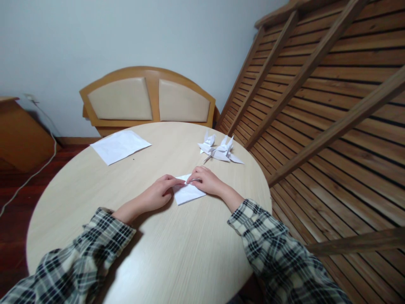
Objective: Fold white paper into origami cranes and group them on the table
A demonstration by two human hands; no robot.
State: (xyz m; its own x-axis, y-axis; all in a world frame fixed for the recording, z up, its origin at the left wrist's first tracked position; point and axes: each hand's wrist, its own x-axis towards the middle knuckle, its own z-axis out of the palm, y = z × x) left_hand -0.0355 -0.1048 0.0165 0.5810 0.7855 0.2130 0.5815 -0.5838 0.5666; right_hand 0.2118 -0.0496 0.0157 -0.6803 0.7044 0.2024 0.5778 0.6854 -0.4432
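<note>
Left fingers [174, 182], loosely curled, and right fingers [196, 174], bunched, touch the folded paper [189, 195], grip indeterminable; edges should align before firm creasing.

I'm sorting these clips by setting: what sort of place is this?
Probably a bedroom, or a room storing bedroom furniture: what looks like a padded headboard stands near the wall beyond the round table, and a slatted wooden frame, perhaps a bed base, rises on the right.
</note>
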